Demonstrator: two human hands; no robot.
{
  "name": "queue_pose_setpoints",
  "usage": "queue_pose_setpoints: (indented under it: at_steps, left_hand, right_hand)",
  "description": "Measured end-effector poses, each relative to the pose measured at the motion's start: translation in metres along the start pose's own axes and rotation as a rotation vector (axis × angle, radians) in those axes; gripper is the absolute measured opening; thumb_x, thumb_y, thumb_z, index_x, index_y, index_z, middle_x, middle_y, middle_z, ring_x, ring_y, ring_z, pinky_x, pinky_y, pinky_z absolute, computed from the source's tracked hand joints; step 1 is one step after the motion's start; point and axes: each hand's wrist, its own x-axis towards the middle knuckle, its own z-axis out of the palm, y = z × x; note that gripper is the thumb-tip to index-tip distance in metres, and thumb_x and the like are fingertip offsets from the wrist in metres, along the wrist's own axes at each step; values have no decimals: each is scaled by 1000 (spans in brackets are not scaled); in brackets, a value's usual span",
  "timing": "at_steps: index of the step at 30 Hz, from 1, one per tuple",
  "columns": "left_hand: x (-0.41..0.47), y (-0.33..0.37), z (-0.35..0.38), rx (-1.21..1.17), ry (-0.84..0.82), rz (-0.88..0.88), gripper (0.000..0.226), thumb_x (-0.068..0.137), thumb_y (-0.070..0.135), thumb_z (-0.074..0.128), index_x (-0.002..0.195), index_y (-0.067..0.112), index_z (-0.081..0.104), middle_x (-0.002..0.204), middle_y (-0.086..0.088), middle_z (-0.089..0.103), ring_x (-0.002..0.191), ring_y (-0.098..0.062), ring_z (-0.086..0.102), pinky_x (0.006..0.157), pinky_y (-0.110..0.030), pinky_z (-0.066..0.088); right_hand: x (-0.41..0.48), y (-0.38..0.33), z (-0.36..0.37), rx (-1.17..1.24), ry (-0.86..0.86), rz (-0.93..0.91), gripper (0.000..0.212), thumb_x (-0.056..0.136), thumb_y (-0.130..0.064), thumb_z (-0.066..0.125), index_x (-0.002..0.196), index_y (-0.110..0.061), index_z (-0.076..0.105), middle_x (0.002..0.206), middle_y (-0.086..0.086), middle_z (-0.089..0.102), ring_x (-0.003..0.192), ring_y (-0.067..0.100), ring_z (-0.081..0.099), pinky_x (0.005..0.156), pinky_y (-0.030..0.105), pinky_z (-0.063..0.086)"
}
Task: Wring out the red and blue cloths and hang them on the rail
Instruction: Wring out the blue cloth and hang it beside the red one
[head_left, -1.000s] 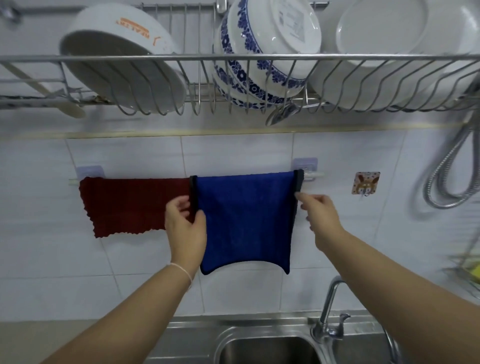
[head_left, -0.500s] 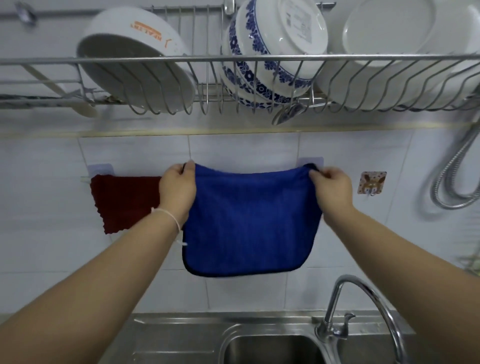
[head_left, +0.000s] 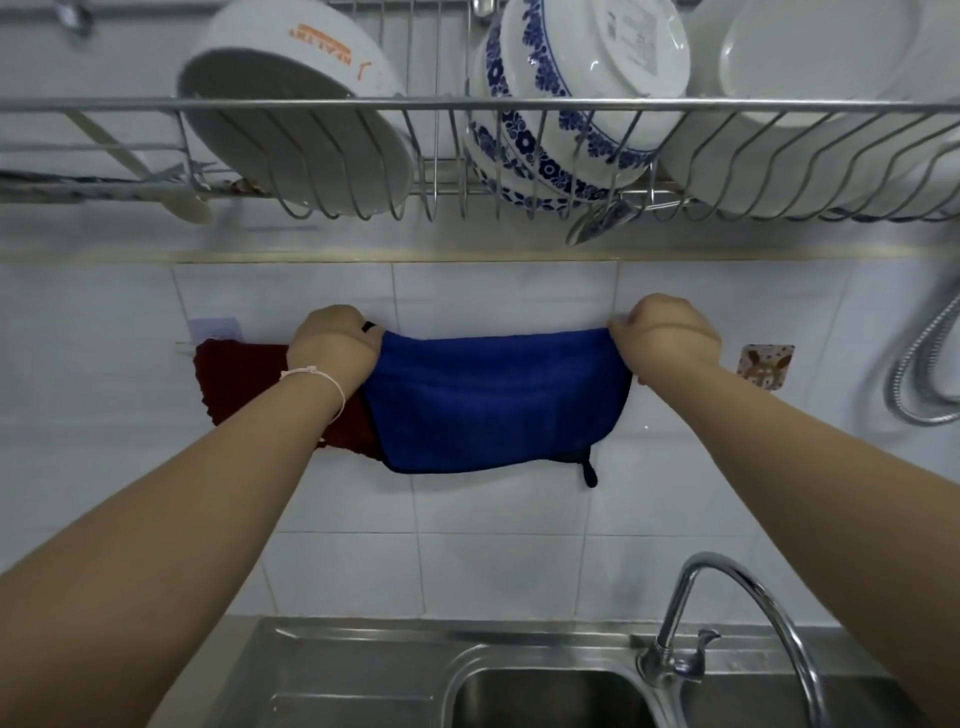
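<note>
The blue cloth (head_left: 493, 405) is stretched flat against the tiled wall at rail height. My left hand (head_left: 332, 353) grips its top left corner and my right hand (head_left: 667, 338) grips its top right corner. A dark loop hangs from the cloth's lower right corner. The red cloth (head_left: 236, 384) hangs on the rail (head_left: 182, 345) to the left, partly hidden behind my left wrist and the blue cloth. Most of the rail is hidden behind the cloths and my hands.
A wire dish rack (head_left: 467, 109) with white and blue-patterned bowls hangs overhead. Below are a steel sink (head_left: 363, 670) and a curved tap (head_left: 727, 597). An adhesive hook (head_left: 764, 364) and a shower hose (head_left: 924, 364) are on the wall at right.
The blue cloth hung free on the rail a second ago. Both hands have since gripped its top corners, lifted and stretched it wide, and its lower edge has risen.
</note>
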Motion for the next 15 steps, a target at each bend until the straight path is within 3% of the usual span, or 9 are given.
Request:
queue_pose_setpoints:
  at_steps: [4,7,9,12,15]
  left_hand:
    - [-10,0,5,-132,291,164,39,98,38,46,106,6,66,99,-13,69,90,-30,63,69,-27,41]
    - [-8,4,7,-17,129,183,41,97,42,48,108,7,67,104,-13,69,94,-30,62,76,-30,46]
    - [-6,4,8,74,57,171,43,97,44,48,106,6,66,107,-14,69,95,-30,62,76,-30,44]
    - [-6,6,9,44,100,161,42,94,42,56,117,6,55,109,-16,65,97,-33,61,73,-33,43]
    - [-13,8,8,92,216,201,43,91,39,60,119,7,52,114,-17,58,101,-34,57,77,-38,45]
  right_hand:
    - [0,14,-7,-3,-14,30,36,99,-28,38,76,-4,53,72,10,53,72,29,54,65,32,42]
    - [-4,26,3,-82,49,3,40,100,-29,33,75,-5,53,62,9,47,54,24,45,48,27,32]
    - [-7,36,15,-72,110,-35,49,100,-35,31,72,-4,56,60,9,51,52,24,47,45,25,31]
    - [-10,51,28,103,209,-137,55,98,-45,37,70,-5,63,63,11,61,59,29,59,47,27,39]
    - [-14,56,32,503,115,-106,45,94,-43,51,78,-4,65,76,13,68,62,30,60,56,36,48]
